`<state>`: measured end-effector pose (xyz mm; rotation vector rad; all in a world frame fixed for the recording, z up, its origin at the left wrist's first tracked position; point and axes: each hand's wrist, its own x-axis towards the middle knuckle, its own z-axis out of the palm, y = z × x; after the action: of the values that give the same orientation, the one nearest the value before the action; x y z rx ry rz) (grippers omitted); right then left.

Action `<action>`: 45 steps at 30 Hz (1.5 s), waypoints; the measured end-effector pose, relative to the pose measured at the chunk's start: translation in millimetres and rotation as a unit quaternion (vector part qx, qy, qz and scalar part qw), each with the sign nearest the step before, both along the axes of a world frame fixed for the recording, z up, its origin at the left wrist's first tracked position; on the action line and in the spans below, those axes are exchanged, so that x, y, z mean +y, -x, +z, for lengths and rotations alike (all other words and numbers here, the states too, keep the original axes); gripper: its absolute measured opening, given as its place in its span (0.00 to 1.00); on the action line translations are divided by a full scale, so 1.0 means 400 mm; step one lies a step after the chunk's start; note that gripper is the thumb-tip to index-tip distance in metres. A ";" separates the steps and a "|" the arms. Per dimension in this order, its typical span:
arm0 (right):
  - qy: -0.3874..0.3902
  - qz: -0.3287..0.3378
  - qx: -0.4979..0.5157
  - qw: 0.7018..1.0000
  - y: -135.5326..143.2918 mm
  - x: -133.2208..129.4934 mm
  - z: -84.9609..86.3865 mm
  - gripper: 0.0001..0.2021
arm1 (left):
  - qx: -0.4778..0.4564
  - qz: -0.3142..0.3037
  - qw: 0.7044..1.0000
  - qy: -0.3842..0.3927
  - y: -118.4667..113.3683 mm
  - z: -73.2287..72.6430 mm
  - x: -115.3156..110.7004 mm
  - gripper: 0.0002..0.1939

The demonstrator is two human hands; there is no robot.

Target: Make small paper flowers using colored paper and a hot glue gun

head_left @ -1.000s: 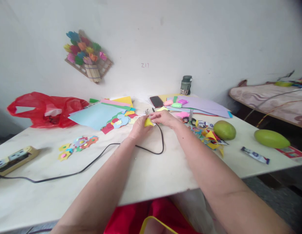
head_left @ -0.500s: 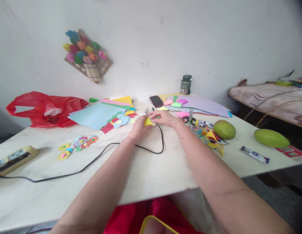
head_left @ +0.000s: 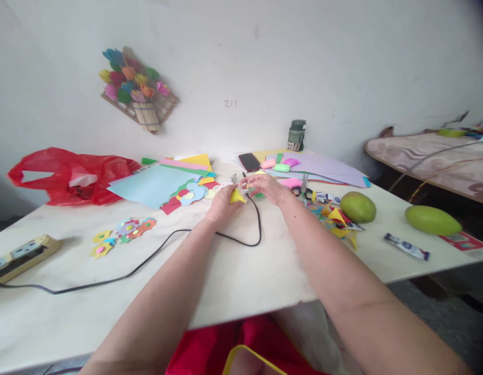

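My left hand (head_left: 223, 203) is closed on a small yellow paper piece (head_left: 237, 196) above the middle of the table. Close beside it, my right hand (head_left: 264, 187) has its fingers bent together at the paper's right edge; whatever is between the fingertips is too small to make out. A whitish object (head_left: 244, 191) shows between the hands, partly hidden, with a black cord (head_left: 260, 224) running from near it across the table. Left of my left hand lie cut paper flowers (head_left: 187, 196) in red, blue and cream.
Finished-looking paper flowers (head_left: 128, 228) and a power strip (head_left: 25, 256) lie left, a red plastic bag (head_left: 85, 169) behind them. On the right are paper scraps (head_left: 337, 224), scissors (head_left: 305, 182), two green fruits (head_left: 357, 207) and a tube (head_left: 406, 246). A phone (head_left: 249, 162) and bottle (head_left: 296, 135) stand farther back.
My right hand has shifted slightly right, and more of the whitish object shows between the hands. My left hand keeps its hold on the yellow paper piece.
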<state>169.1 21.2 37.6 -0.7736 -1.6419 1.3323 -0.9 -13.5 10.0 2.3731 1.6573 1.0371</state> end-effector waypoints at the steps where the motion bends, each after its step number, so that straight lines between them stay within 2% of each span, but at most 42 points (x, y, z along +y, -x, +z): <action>1: 0.001 -0.009 0.007 1.000 -0.002 0.001 0.001 0.07 | 0.005 -0.002 1.000 -0.001 0.001 -0.001 0.001 0.27; 7: 0.024 -0.057 0.013 0.998 -0.008 0.013 -0.005 0.11 | 0.037 -0.005 0.999 0.001 0.002 -0.005 -0.005 0.31; 13: 0.039 -0.038 0.041 0.998 -0.016 0.013 -0.005 0.03 | 0.047 0.024 0.998 0.024 -0.001 -0.001 -0.014 0.30; 26: 0.051 -0.014 0.021 0.998 -0.024 0.015 -0.007 0.10 | 0.013 0.026 0.999 0.017 -0.001 -0.007 -0.009 0.29; 33: 0.065 -0.033 0.016 0.997 -0.022 0.011 -0.004 0.08 | 0.007 0.033 0.999 0.006 0.000 -0.013 -0.005 0.29; 39: 0.046 -0.099 -0.035 0.993 -0.010 0.008 0.003 0.14 | -0.006 0.032 0.999 -0.002 -0.003 -0.008 -0.008 0.30; 42: 0.034 -0.093 -0.047 0.994 -0.005 0.005 0.006 0.10 | -0.014 0.033 0.999 -0.002 -0.005 -0.006 -0.007 0.33; 45: 0.047 -0.053 -0.023 0.997 -0.006 0.004 0.006 0.04 | -0.015 0.035 0.999 -0.003 -0.007 -0.003 -0.006 0.35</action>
<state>171.4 22.7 39.9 -0.9399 -1.5613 1.3322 1.8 -15.8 8.6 2.3073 1.7416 1.0832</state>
